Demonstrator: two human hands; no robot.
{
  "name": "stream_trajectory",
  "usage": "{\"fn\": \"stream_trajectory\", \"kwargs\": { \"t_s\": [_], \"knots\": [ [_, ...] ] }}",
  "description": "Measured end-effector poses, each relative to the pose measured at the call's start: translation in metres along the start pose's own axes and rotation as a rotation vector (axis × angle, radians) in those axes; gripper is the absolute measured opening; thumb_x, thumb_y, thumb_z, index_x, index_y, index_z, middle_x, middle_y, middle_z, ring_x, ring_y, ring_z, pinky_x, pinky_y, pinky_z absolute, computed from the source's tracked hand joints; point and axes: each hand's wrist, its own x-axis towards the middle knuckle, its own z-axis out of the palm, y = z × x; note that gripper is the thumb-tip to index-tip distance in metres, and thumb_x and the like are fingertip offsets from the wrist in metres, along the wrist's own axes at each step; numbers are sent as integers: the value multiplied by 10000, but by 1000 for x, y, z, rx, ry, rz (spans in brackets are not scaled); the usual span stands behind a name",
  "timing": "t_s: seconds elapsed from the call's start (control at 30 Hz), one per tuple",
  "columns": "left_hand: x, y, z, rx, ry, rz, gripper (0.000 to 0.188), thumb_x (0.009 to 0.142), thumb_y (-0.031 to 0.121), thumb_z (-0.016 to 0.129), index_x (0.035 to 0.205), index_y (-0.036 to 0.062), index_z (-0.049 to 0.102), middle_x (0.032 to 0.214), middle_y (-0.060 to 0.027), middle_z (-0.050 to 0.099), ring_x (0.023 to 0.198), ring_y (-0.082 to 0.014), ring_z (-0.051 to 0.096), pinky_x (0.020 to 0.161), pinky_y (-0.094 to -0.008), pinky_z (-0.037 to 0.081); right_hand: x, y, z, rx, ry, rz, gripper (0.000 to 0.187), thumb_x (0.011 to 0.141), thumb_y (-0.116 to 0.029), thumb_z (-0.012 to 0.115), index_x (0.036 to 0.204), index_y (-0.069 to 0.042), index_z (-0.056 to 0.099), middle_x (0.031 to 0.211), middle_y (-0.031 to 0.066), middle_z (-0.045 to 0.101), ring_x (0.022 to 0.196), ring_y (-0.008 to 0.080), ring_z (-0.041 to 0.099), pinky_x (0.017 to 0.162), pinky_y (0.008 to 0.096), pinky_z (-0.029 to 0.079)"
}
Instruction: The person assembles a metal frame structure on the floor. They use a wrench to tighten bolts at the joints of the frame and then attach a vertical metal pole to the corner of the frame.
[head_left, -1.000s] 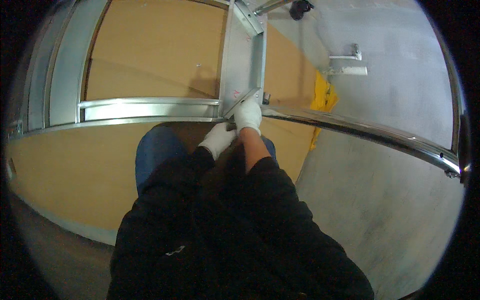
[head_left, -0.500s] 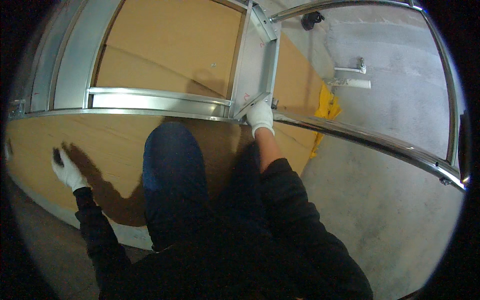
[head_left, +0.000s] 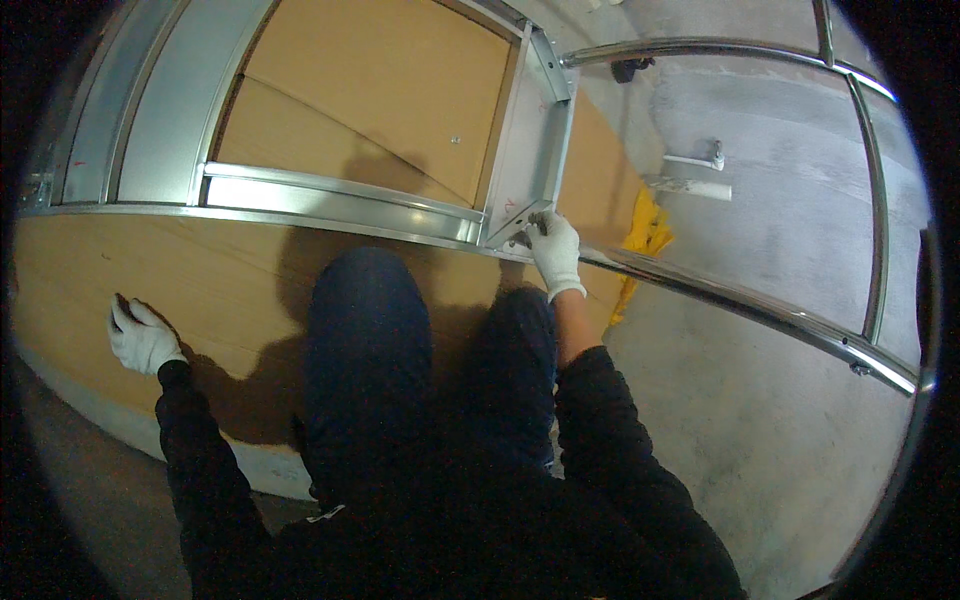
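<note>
My right hand (head_left: 556, 252), in a white glove, is at the near right corner of a silver metal frame (head_left: 340, 221). Its fingers are drawn together in a pinch by the angled end bracket (head_left: 519, 219); whatever they grip is too small to make out. A polished metal tube (head_left: 720, 293) runs rightward from this corner. Off to the left, my left hand (head_left: 146, 338), gloved too, hovers over or rests on the cardboard sheet (head_left: 70, 260). Its fingers are loosely bent and apart, with nothing seen in them.
Brown board (head_left: 370, 70) fills the frame's opening. Beyond the tubes, a white pipe piece (head_left: 692, 188) and a small fitting (head_left: 717, 157) lie on grey concrete (head_left: 780, 440). Yellow sheeting (head_left: 646, 232) sits by the cardboard's right edge, and a dark object (head_left: 630, 70) lies farther back.
My right hand has drawn back a little from the bracket's underside and turned, its fingers now pinched at the edge. The left hand has turned slightly. The whole view has shifted a little.
</note>
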Motion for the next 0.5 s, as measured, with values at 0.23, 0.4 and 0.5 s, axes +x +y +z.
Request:
{"fn": "stream_trajectory", "kwargs": {
  "t_s": [0.23,0.4,0.5],
  "knots": [
    [0,6,-1,26,-17,-18,376,937,418,483,1232,208,585,1181,-134,603,1012,-344,589,817,-465,492,-35,34,21,-132,31,-241,220,789,-139,661,984,-40,646,977,181,638,911,376,608,788,435,497],
    [2,-1,2,10,9,4,381,937,425,472,1226,206,588,1169,-136,609,990,-345,597,791,-475,497,-37,34,32,-148,-36,-133,212,803,-127,638,1000,-56,607,1031,186,616,905,388,604,769,466,502],
    [1,-1,2,22,-9,-16,380,935,426,472,1218,203,593,1164,-134,613,987,-345,600,787,-474,498,-37,35,35,-155,-46,-129,211,805,-140,646,994,-56,605,1041,186,614,917,388,600,779,462,500]
  ]
}}
